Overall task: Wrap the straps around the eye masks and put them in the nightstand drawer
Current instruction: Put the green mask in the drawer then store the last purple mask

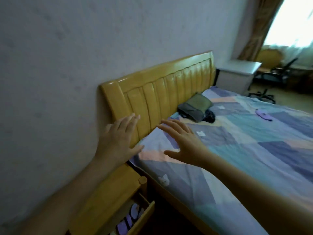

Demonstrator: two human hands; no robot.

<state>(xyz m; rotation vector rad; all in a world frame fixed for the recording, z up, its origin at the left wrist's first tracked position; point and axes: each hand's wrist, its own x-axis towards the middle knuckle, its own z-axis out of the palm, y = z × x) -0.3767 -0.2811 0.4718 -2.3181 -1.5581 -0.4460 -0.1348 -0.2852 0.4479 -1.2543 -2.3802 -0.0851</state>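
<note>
Hands, left (pixel 118 141) and right (pixel 183 143), spread wide and empty above the patchwork bed's (pixel 237 150) near-left corner; purple eye masks lie in the open wooden nightstand drawer (pixel 144 216), another mask (pixel 264 114) far right on the quilt.

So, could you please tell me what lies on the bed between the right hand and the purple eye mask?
Only bare patchwork bedsheet lies between the right hand and the eye mask, as the head view shows. The bag sits off that line, by the headboard.

The open nightstand drawer (pixel 135 217) runs off the bottom edge, its purple contents (pixel 128 219) blurred, and a far purple eye mask (pixel 264 114) shows no strap detail.
</note>
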